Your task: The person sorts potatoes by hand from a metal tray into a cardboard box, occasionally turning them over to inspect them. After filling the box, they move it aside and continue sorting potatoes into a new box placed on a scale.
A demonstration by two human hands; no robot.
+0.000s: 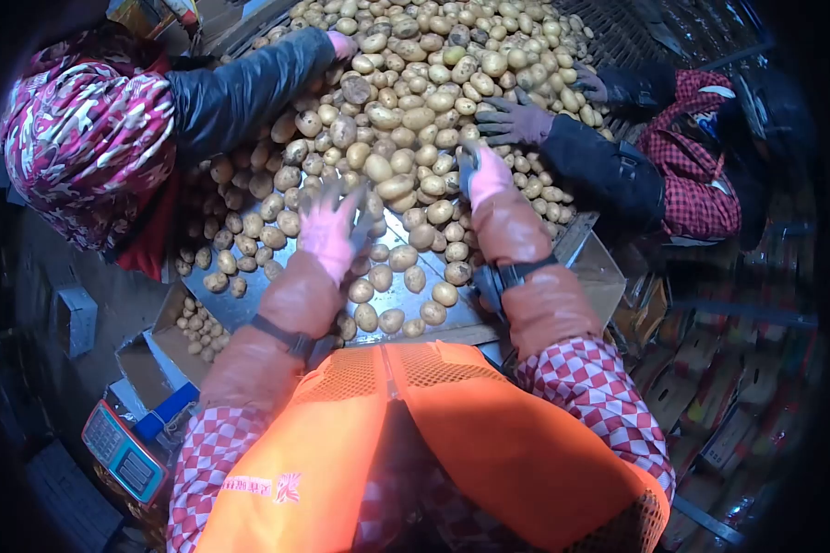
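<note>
My left hand (332,226), in a pink glove with grey fingertips, is spread over the potatoes at the near left of the heap. Its fingers are apart and slightly blurred, and it holds nothing. Against the potatoes (398,187) in the middle of the heap rests my right hand (487,175), gloved alike. Its fingers stretch forward and no potato shows in its grip. The potatoes are pale yellow, some with dark soil on them. Between my arms, several loose potatoes (391,321) lie on the metal tabletop (398,297).
A co-worker's arm (249,88) reaches in from the left. Another co-worker's gloved hand (515,122) lies on the heap close to my right hand. Below the table's left edge stands a cardboard box (171,318) with potatoes; a digital scale (124,452) sits lower left.
</note>
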